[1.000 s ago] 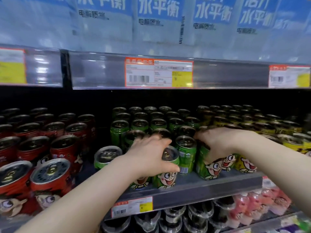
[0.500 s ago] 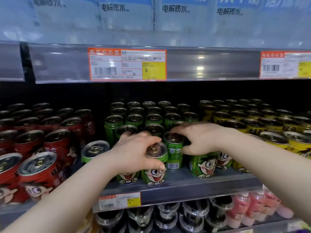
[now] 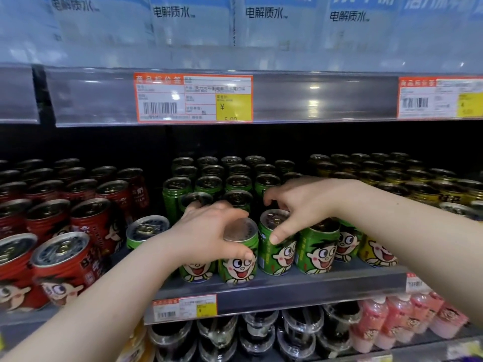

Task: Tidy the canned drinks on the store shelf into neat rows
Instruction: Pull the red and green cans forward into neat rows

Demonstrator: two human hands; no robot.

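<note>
Green cartoon-face cans stand in rows on the middle of the grey shelf (image 3: 300, 284). My left hand (image 3: 209, 236) is wrapped over the top of a front-row green can (image 3: 239, 265), thumb on its side. My right hand (image 3: 295, 205) grips the green can beside it (image 3: 275, 254) from above, thumb down its front. Another green can (image 3: 317, 253) stands just right of that. One green can (image 3: 146, 231) sits apart at the left, out of line with the front row. More green cans (image 3: 211, 184) fill the rows behind.
Red cans (image 3: 62, 259) fill the shelf's left part and yellow cans (image 3: 376, 252) the right. A shelf edge with a price tag (image 3: 193, 99) hangs overhead. Below are dark cups (image 3: 217, 333) and pink bottles (image 3: 397, 322).
My right hand has moved left, from the can at the right onto the can next to my left hand's can, and that can now shows its cartoon face. The camera has tilted.
</note>
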